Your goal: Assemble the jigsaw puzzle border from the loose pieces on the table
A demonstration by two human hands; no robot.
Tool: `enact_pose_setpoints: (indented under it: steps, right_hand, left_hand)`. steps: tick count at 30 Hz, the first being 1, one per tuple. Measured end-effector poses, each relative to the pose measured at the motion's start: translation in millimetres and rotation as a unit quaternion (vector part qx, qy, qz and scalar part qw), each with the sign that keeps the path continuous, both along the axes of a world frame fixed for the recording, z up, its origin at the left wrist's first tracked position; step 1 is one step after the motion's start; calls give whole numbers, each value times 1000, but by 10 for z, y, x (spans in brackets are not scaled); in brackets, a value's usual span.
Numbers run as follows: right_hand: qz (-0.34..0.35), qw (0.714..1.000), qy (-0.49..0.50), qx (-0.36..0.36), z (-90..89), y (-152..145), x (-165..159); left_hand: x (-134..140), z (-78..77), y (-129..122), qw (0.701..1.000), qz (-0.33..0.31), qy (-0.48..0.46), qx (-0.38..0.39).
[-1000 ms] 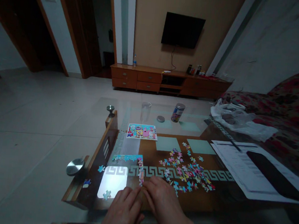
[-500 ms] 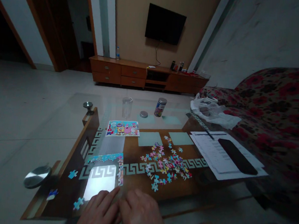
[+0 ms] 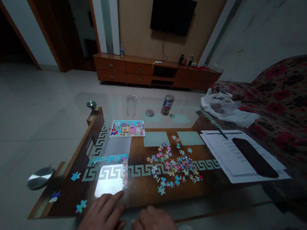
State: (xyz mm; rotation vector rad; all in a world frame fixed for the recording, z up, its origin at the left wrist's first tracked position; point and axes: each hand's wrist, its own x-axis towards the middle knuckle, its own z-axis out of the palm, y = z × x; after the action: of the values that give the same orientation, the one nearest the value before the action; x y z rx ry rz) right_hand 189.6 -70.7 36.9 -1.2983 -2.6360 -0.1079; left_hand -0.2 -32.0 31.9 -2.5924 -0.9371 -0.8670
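Observation:
My left hand (image 3: 103, 215) rests at the near edge of the glass table with its fingers stretched out, the index fingertip just below the joined puzzle edge (image 3: 125, 173). That strip of linked jigsaw pieces forms a corner, running along the top and down the right side. My right hand (image 3: 156, 226) is to the right, at the table's front edge, fingers curled in; anything inside them is hidden. Beyond it lies a loose pile of jigsaw pieces (image 3: 178, 166). Left of my left hand are a light blue jigsaw piece (image 3: 81, 206), another blue piece (image 3: 76, 176) and a blue-and-white piece (image 3: 54, 196).
A cartoon picture card (image 3: 128, 128) lies behind the joined strip. Farther back stand a clear jar (image 3: 130, 106), a round lid (image 3: 149, 113) and a printed can (image 3: 167, 105). At right are papers (image 3: 220, 154), a black phone-like slab (image 3: 255, 157) and a plastic bag (image 3: 224, 107).
My hands, close together before, are now apart; the right has moved to the right and the left's fingers have spread. The camera view has shifted slightly. The puzzle pieces look unmoved.

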Motion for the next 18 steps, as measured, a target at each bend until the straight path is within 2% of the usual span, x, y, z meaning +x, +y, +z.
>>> enact_pose_setpoints:
  steps: [10, 18]
  right_hand:
    - [19, 999, -24, -15, 24, -24, -5]
    - [29, 995, -67, -71, 105, -37, 24]
  left_hand:
    - [25, 14, -35, 999, -12, 8, -39]
    - [286, -51, -82, 977, -18, 51, -206]
